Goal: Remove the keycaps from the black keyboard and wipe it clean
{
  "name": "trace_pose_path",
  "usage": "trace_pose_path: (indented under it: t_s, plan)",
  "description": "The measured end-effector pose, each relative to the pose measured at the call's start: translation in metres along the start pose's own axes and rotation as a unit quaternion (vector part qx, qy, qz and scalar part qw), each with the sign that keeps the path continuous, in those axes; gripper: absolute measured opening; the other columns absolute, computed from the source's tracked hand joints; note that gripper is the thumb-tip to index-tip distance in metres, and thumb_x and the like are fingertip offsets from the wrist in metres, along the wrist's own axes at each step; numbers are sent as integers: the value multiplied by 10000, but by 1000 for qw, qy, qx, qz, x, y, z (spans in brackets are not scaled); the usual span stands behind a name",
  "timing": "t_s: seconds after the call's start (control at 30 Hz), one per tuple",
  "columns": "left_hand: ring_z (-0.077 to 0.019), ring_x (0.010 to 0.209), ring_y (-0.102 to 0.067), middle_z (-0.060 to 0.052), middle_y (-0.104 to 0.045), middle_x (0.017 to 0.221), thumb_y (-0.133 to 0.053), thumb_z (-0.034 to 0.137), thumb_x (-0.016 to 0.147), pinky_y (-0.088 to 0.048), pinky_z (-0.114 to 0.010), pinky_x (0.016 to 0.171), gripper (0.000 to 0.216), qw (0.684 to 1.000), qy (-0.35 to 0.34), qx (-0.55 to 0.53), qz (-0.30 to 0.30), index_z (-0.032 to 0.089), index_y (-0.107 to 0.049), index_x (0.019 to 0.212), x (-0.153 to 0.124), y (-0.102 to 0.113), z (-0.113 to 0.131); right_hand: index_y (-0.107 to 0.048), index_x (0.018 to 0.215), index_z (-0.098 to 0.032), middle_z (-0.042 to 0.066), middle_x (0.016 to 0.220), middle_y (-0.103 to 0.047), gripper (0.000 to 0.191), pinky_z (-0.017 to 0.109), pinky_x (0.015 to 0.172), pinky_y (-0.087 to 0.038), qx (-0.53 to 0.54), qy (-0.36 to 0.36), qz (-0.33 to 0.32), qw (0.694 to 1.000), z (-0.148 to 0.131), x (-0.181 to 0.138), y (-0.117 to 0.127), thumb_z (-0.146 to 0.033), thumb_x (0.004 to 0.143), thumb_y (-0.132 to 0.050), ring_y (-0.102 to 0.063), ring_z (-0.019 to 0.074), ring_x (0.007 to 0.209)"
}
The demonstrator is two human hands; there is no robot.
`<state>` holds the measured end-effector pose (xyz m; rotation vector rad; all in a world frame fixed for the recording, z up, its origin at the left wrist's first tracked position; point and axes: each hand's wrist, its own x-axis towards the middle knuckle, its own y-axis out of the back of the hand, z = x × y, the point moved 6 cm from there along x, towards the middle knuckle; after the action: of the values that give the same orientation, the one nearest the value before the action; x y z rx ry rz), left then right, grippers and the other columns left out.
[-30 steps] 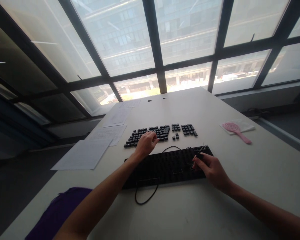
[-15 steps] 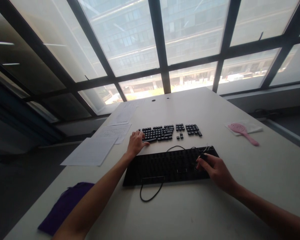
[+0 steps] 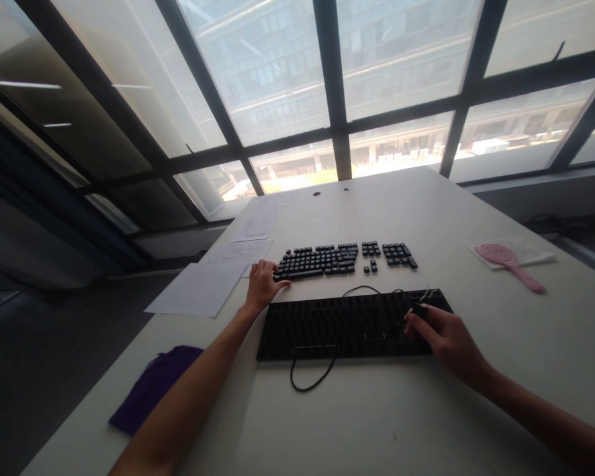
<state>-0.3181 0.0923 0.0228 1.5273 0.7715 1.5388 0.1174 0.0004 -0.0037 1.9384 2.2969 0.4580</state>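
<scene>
My left hand [image 3: 262, 285] is at the left end of a block of black keycaps [image 3: 317, 259] laid out in rows on the table. Its thumb is stretched apart from the fingers, and the fingertips are at the edge of the rows; I cannot tell whether they touch. Below the rows lies a black keyboard base [image 3: 322, 324] stripped of its caps, with a cable looping from its front. Over the base's right end, my right hand [image 3: 443, 337] is closed around a keycap puller [image 3: 419, 309], whose thin wire prongs point up and away.
Paper sheets [image 3: 196, 289] lie along the table's left edge, with a folded purple cloth [image 3: 153, 390] nearer me. To the right, a pink hairbrush [image 3: 510, 261] rests on a clear plastic bag [image 3: 540, 253]. Large windows [image 3: 396, 59] stand beyond the white table [image 3: 357, 416].
The view has shifted, so everything sits further right. My left hand has drawn slightly left from the keycaps, and the long bottom keycap now lies straighter. My right hand stays over the base.
</scene>
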Motion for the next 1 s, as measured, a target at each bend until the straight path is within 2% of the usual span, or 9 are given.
trace_pose_path:
  t_s: [0.2, 0.4, 0.53, 0.73, 0.8, 0.9, 1.0]
  plan:
    - [-300, 993, -488, -83, -540, 994, -808, 429, 708, -408, -413, 898, 394, 1000, 16, 3, 3, 203, -546, 896, 7, -8, -2, -670, 748, -185, 62, 721, -713, 391, 313, 622, -493, -25, 6, 6, 1000, 0, 0, 1, -519, 918, -559, -639, 214, 663]
    - [-300, 988, -487, -83, -541, 990, -833, 449, 670, -401, -416, 907, 451, 1000, 16, 4, 3, 199, -544, 909, 6, -7, -2, -664, 738, -189, 58, 718, -713, 389, 303, 630, -497, -20, 0, 7, 1000, -2, -1, 2, -521, 914, -565, -644, 212, 670]
    - [-295, 999, -492, -90, -549, 1015, -791, 470, 714, -397, -416, 922, 437, 1000, 24, -2, 12, 194, -540, 941, -2, -3, -19, -669, 760, -186, 62, 729, -720, 379, 304, 620, -500, -20, -2, 9, 1000, -2, -1, 3, -519, 912, -569, -646, 212, 667]
    - [-306, 998, -510, -95, -567, 998, -819, 510, 622, -411, -429, 925, 524, 996, 82, -32, 17, 199, -531, 930, -13, -4, -54, -680, 765, -185, 69, 729, -719, 390, 318, 619, -498, -25, -4, 4, 1000, 3, -1, 2, -528, 911, -565, -643, 222, 666]
    - [-301, 984, -528, -82, -577, 975, -823, 516, 588, -427, -425, 906, 545, 990, 123, -69, 6, 205, -520, 917, -14, -8, -62, -686, 764, -187, 67, 730, -719, 388, 315, 615, -493, -29, -2, 7, 1000, 3, -1, 2, -527, 909, -567, -640, 220, 666]
    - [-264, 867, -581, -37, -592, 865, -800, 536, 583, -462, -378, 801, 546, 973, 185, -134, -26, 215, -492, 899, -17, -16, -67, -689, 756, -189, 67, 730, -720, 394, 315, 614, -495, -31, 1, 8, 999, 1, -1, 2, -529, 910, -562, -642, 222, 667]
    - [-215, 730, -600, -2, -600, 783, -778, 556, 600, -461, -328, 704, 545, 966, 200, -161, -38, 217, -473, 898, -18, -19, -66, -686, 756, -190, 63, 719, -715, 392, 315, 613, -496, -29, 1, 6, 1000, -1, -1, 2, -529, 911, -562, -648, 221, 664]
